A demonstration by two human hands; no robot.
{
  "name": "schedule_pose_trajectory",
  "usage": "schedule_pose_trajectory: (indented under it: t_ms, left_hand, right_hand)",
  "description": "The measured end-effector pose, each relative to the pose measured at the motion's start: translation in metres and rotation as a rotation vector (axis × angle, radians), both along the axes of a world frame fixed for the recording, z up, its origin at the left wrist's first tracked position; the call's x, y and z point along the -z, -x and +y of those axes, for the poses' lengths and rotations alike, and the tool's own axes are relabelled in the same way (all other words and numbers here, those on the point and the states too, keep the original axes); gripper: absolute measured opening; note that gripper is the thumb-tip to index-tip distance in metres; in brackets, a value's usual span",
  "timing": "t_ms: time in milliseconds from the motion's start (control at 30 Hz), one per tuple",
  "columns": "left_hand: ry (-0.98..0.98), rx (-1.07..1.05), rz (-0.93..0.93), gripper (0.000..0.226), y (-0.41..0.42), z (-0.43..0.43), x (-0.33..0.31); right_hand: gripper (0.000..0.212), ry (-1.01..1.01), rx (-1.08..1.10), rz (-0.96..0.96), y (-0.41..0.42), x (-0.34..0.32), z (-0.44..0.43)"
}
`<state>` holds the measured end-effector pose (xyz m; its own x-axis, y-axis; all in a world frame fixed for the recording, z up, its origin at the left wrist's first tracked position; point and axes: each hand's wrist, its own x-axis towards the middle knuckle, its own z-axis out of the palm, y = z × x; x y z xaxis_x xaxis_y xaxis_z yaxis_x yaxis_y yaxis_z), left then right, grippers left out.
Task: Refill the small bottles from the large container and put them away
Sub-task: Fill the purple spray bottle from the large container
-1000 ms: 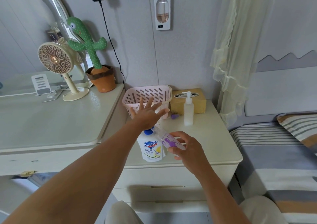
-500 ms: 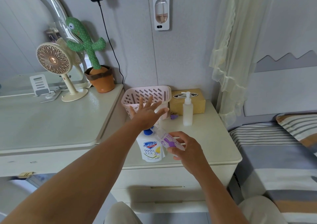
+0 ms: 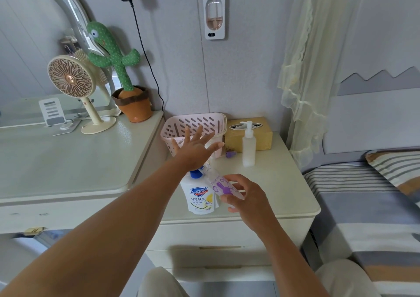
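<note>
The large white soap container [image 3: 200, 195] with a blue pump top stands near the front of the nightstand [image 3: 279, 183]. My left hand [image 3: 195, 148] presses flat on its pump, fingers spread straight. My right hand [image 3: 244, 193] holds a small clear bottle [image 3: 221, 186] with a purple rabbit print, tilted with its mouth under the pump's nozzle. A small purple cap [image 3: 230, 154] lies on the nightstand behind them. A second small white pump bottle [image 3: 248, 146] stands upright further back.
A pink slotted basket [image 3: 195, 125] sits at the back of the nightstand beside a yellow tissue box [image 3: 261, 137]. On the dresser at left stand a desk fan [image 3: 75, 87], a plush cactus in a pot [image 3: 127, 87] and a mirror. A striped bed [image 3: 375, 194] lies at right.
Hardly anything differs. Both hands stay where they were, the left on the pump and the right holding the small bottle under the nozzle.
</note>
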<state>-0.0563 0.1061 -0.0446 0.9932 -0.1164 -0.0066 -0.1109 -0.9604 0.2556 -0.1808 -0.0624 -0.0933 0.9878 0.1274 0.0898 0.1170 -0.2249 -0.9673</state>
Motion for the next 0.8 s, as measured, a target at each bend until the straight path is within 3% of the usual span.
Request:
schedule_pose_trajectory:
  t_ms: [367, 567, 800]
  left_hand:
    - [0.002, 0.001, 0.009, 0.089, -0.001, -0.001, -0.007]
    - [0.006, -0.001, 0.000, 0.075, -0.002, 0.002, 0.003]
    - [-0.015, -0.004, -0.005, 0.081, 0.000, 0.000, 0.003]
  right_hand:
    - [0.035, 0.018, 0.000, -0.035, -0.001, -0.003, 0.000]
    - [0.034, 0.010, -0.010, -0.005, 0.000, -0.001, 0.000]
    - [0.035, -0.012, -0.019, 0.008, 0.001, 0.000, -0.001]
